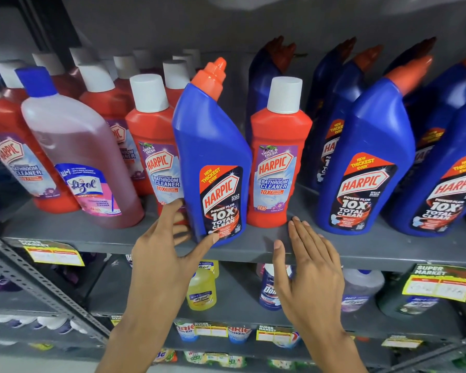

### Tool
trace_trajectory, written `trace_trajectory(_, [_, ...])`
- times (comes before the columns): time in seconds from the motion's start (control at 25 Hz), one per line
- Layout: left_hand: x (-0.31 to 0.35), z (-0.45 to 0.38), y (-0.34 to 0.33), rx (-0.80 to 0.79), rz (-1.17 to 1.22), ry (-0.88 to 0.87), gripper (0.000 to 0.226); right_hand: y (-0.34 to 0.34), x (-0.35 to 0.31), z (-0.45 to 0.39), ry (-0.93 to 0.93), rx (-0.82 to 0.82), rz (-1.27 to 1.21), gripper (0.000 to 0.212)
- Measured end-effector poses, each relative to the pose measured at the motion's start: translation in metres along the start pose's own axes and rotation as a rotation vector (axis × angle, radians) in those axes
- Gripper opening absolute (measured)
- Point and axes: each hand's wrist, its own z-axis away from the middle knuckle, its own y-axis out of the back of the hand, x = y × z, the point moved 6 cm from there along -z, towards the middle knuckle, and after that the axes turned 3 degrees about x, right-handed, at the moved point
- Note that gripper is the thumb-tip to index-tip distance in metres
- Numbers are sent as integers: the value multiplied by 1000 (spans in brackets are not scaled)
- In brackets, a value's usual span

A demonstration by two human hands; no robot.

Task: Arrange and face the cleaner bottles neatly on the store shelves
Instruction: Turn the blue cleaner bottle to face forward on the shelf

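Note:
A blue Harpic toilet-cleaner bottle with an orange nozzle stands at the front edge of the grey shelf, label facing out. My left hand grips its base, thumb on the front, fingers behind its left side. My right hand hovers flat and empty over the shelf lip, just right of the bottle. A red Harpic bathroom-cleaner bottle stands right of the blue one, another red one behind its left. More blue Harpic bottles fill the right side.
A pink Lizol bottle leans at the left among several red Harpic bottles. Yellow price tags hang on the shelf lips. Lower shelves hold a yellow Lizol bottle, a blue Domex bottle and detergent packs. A slanted metal brace crosses lower left.

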Motion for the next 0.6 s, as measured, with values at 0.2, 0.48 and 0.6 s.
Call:
trace_trajectory(0.2, [-2,2,-4,5,4,-27,74,0,-1,0,2,-4,4,53])
trace_trajectory(0.48, [-25,75,-10,72,-10,-106,46,2,1,-1,13,-18,-11,54])
trace_trajectory(0.6, [-97,126,-61,-270,12,27,33,1,5,-1,6,-38,-19,53])
